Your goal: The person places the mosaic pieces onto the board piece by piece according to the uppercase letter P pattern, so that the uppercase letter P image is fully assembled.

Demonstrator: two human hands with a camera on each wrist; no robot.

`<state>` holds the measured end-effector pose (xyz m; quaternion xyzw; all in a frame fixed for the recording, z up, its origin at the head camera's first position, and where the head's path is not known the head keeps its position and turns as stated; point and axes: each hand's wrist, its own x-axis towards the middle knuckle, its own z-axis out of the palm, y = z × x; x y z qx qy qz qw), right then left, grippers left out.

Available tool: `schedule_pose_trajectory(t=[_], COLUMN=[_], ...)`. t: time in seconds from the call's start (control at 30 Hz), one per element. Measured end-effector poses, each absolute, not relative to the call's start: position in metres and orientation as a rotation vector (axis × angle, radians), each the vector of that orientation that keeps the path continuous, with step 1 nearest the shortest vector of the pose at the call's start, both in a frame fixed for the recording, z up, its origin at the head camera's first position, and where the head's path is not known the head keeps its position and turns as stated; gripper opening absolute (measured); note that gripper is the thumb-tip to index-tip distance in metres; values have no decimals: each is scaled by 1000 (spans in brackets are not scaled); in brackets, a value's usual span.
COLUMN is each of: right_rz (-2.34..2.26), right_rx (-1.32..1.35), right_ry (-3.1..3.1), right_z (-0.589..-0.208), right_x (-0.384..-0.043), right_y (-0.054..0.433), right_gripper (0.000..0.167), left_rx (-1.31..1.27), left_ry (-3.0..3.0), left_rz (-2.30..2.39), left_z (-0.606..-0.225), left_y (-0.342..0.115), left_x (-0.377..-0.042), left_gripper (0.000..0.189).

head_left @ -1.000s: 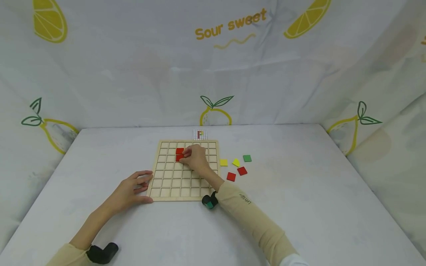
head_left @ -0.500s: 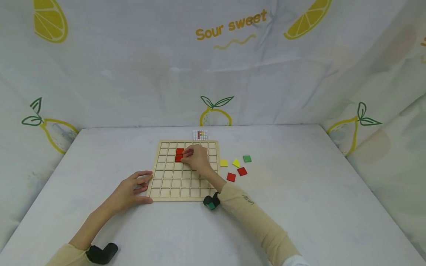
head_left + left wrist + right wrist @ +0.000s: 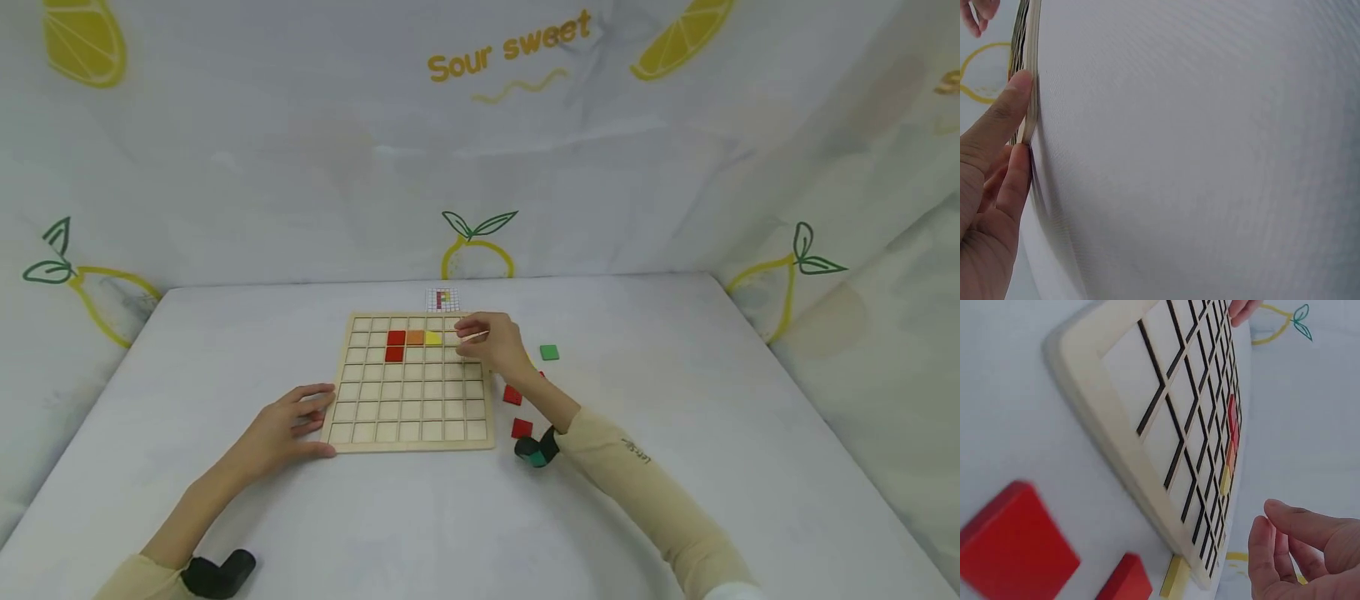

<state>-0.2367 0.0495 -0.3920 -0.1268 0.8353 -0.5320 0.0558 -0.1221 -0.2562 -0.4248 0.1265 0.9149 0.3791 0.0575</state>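
A wooden grid board lies on the white table. In its upper rows sit a red square tile, an orange tile and a yellow cut-corner tile side by side. Directly below the first red tile is another red tile. The person's left hand touches the board's left edge with its thumb and fingertips, as the left wrist view confirms. Above the board's right side hovers the right hand; in the right wrist view its thumb and forefinger are slightly apart, with no tile visible between them.
Right of the board lie a green tile and several red tiles, one nearest the front and one partly under the forearm. A yellow tile lies beside the board. Behind the board is a small pattern card.
The right hand has moved right, away from the lower red tile, uncovering the orange and yellow tiles on the board. The left hand stays at the board's edge. The head view has shifted slightly.
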Motion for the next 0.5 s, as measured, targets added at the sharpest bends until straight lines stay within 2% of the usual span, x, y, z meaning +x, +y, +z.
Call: schedule_pose_trajectory(t=[0.5], right_rz=[-1525], right_rx=[-382], right_ry=[2503], right_z=[-394], right_x=[-207], right_y=[126], right_gripper=[36], left_rx=[409], left_ry=[2773], left_rz=[1144], left_z=[-423], left_y=[-256], left_x=[-121], left_gripper=[78])
